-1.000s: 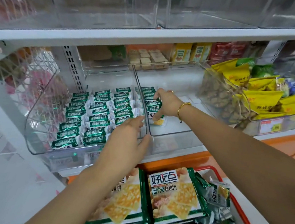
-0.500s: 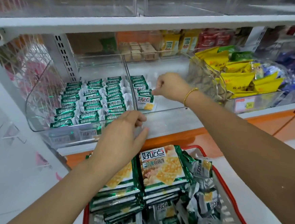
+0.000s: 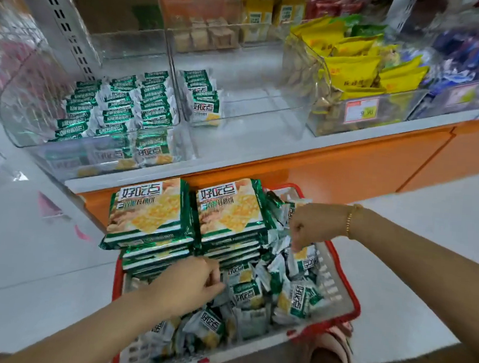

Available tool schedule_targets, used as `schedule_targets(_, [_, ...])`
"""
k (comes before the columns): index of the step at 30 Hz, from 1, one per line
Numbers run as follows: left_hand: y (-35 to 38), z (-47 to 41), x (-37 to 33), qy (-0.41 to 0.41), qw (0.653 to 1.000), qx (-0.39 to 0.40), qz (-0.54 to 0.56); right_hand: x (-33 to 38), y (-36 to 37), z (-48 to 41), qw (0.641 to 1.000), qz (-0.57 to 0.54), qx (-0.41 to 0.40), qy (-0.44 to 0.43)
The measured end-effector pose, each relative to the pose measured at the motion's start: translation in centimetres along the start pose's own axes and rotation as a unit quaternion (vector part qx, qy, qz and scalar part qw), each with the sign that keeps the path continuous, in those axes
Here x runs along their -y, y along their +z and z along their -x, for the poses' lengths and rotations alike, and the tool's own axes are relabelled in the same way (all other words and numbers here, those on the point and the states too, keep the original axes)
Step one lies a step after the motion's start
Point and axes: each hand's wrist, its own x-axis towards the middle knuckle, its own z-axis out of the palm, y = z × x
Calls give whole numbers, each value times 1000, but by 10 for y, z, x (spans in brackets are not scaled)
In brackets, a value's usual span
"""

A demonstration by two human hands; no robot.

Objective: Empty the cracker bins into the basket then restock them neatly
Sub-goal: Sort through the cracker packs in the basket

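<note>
A red basket (image 3: 350, 281) on the floor holds two stacks of large cracker bags (image 3: 150, 208) and a heap of small green-and-white cracker packets (image 3: 252, 297). My left hand (image 3: 187, 283) reaches into the heap, its fingers curled among the packets. My right hand (image 3: 312, 227), with a gold bracelet on its wrist, pinches a small packet (image 3: 304, 256) at the heap's right side. On the shelf above, the left clear bin (image 3: 30, 124) holds three neat rows of small packets (image 3: 115, 105). The middle clear bin (image 3: 266, 112) holds one short row (image 3: 205, 95) along its left wall.
To the right on the shelf stands a bin of yellow snack bags (image 3: 356, 67) with a price label, then a bin of blue packets (image 3: 471, 56). An orange panel (image 3: 348, 167) runs under the shelf. A pink slipper (image 3: 331, 340) shows beside the basket.
Both hands have come down from the shelf bins into the basket. The view has tilted down, so the basket fills the lower middle. My right hand has let go of the packets in the middle bin.
</note>
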Motion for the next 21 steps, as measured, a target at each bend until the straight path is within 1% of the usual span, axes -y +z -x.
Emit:
schedule_targets(2, [20, -2, 8, -31, 998, 58, 6, -14, 28, -11, 999, 43, -15, 28])
schedule_targets(4, [39, -7, 12, -59, 995, 64, 55, -26, 50, -17, 994, 83, -61, 42])
schedule_targets(6, [59, -14, 7, -90, 987, 34, 127, -37, 68, -20, 991, 89, -93, 40])
schedule_targets(8, [80, -21, 1, -118, 978, 3, 174, -44, 80, -24, 990, 81, -114, 32])
schedule_targets(12, [109, -32, 2, -156, 963, -44, 216, -49, 94, -30, 987, 63, -145, 11])
schedule_targets(15, [125, -39, 6, -173, 950, -56, 254, -43, 100, -36, 987, 56, -153, -1])
schedule_targets(19, [139, -46, 2, -209, 912, -72, 346, -34, 103, -40, 981, 133, -144, -10])
schedule_targets(21, [143, -49, -1, -209, 910, -90, 348, -35, 102, -41, 978, 163, -132, -12])
